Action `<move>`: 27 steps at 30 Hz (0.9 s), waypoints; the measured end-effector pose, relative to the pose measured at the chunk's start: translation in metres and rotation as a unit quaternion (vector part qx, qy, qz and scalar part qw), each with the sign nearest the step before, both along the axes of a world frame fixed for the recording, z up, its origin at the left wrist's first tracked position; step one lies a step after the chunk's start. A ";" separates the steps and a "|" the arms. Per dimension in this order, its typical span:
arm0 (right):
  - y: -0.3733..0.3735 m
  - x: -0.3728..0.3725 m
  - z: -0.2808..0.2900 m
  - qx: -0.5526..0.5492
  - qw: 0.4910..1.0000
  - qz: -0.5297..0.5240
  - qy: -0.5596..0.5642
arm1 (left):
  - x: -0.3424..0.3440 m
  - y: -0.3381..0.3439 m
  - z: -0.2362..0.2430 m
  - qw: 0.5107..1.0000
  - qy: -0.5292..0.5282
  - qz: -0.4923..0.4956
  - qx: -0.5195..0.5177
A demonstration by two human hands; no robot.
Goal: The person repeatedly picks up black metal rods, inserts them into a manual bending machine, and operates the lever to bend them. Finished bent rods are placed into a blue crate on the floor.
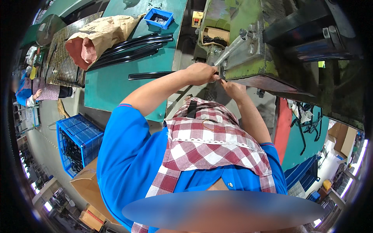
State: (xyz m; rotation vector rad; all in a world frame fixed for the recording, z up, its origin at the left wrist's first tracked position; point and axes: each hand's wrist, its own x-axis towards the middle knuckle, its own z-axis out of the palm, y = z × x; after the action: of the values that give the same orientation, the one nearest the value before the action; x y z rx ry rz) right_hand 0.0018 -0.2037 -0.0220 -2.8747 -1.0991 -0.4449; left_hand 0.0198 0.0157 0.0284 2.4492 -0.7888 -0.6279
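My left hand (202,73) is closed at the edge of the green machine (248,73), its fingers around the end of a long glossy black strip (149,75). The strip runs left from under my wrist over the green table (112,91). Fingertips of my right hand (234,91) are pressed together beside the left ones, just under the machine's front corner; whatever they pinch is too small to make out. A metal rod-shaped lever (230,51) slants up from near my fingers.
More black strips (132,48) lie by a brown paper bag (103,37) and a blue tray of small parts (158,18). Behind my hands sits an open box of dark parts (215,37). A blue crate (79,143) stands left. Another person (39,91) is far left.
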 end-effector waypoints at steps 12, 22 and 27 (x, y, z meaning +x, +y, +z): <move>0.002 -0.007 0.023 -0.148 0.949 -0.155 0.230 | 0.024 0.012 -0.012 0.919 0.355 0.095 -0.142; 0.000 -0.002 0.021 0.063 0.977 -0.114 0.168 | 0.026 0.024 -0.009 0.941 0.327 0.034 -0.078; 0.008 0.000 0.048 0.112 0.980 -0.077 0.145 | 0.021 0.034 0.006 0.970 0.234 -0.019 -0.061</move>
State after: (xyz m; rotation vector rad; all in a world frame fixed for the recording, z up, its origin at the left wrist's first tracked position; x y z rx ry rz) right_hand 0.0013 -0.1953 0.0262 -2.7202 -0.7350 -0.1353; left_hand 0.0412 0.0501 0.0339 2.0563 -0.6583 -1.0846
